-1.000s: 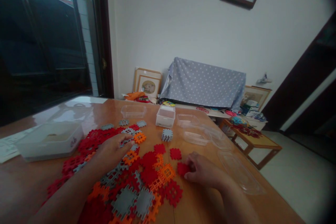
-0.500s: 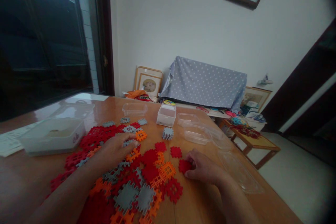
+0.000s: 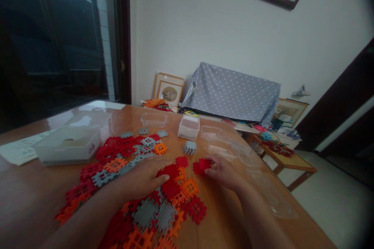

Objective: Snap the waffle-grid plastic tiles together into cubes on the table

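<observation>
Red, grey and orange interlocking plastic tiles with notched edges lie in a loose pile on the wooden table (image 3: pixel 216 225). My left hand (image 3: pixel 143 177) is over the pile, thumb apart from the stretched fingers, nearest to a solid red tile (image 3: pixel 171 186). Its fingertips reach toward a small red tile (image 3: pixel 181 161). To the right of the pile, my right hand (image 3: pixel 223 173) pinches a red tile (image 3: pixel 201 166) low over the table; a second red tile seems to lie against or under it. Behind them stands a short grey stack of tiles (image 3: pixel 190 147).
A large translucent tub (image 3: pixel 67 151) stands at the left, beside a paper sheet (image 3: pixel 17 149). At the back are a clear tray (image 3: pixel 154 120) and a small white box (image 3: pixel 189 128). Several clear plastic containers (image 3: pixel 223 148) line the table's right edge.
My left hand has drawn back from the far grey and orange tiles toward the solid red ones. My right hand has moved its red tile forward onto or against the loose red one.
</observation>
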A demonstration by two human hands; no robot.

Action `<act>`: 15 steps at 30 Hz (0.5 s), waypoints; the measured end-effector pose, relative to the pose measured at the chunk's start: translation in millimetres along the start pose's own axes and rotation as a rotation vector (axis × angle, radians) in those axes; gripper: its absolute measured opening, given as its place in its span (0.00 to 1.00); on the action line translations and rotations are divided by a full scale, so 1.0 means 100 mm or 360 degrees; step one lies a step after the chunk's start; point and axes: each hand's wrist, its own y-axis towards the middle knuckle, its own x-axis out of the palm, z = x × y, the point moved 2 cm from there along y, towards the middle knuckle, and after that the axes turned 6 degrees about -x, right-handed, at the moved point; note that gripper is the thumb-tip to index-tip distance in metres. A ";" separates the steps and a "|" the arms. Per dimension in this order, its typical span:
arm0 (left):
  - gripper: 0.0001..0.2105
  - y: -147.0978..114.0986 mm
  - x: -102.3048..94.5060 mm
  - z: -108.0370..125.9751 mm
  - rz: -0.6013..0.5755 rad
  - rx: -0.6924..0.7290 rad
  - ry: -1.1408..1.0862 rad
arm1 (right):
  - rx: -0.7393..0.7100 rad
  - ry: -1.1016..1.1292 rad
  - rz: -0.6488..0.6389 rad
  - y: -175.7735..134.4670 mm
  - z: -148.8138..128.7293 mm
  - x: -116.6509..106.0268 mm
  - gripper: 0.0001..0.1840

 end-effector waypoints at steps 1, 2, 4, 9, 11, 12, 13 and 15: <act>0.23 0.00 0.03 0.00 -0.0014 0.0021 0.0002 | -0.0016 -0.0004 -0.0019 0.04 0.01 0.01 0.18; 0.23 0.00 0.05 -0.01 -0.0026 0.0027 -0.0002 | -0.0028 -0.0005 -0.0037 0.07 0.02 0.03 0.18; 0.23 0.01 0.08 -0.04 -0.0046 0.0016 -0.0010 | -0.0038 0.0000 -0.0057 0.10 0.05 0.05 0.19; 0.24 -0.01 0.07 -0.03 -0.0064 -0.0054 0.0010 | -0.0048 0.0022 -0.0089 0.06 0.10 0.11 0.20; 0.24 -0.01 0.06 -0.01 -0.0069 -0.0066 0.0027 | -0.0045 0.0021 -0.0109 0.03 0.11 0.13 0.20; 0.24 -0.01 0.05 -0.01 -0.0068 -0.0066 0.0036 | -0.0044 0.0020 -0.0112 0.03 0.11 0.14 0.20; 0.24 -0.01 0.05 -0.01 -0.0060 -0.0064 0.0041 | -0.0047 0.0019 -0.0112 0.02 0.11 0.14 0.20; 0.24 -0.01 0.04 -0.02 -0.0037 -0.0052 0.0032 | -0.0060 0.0023 -0.0114 0.02 0.10 0.14 0.20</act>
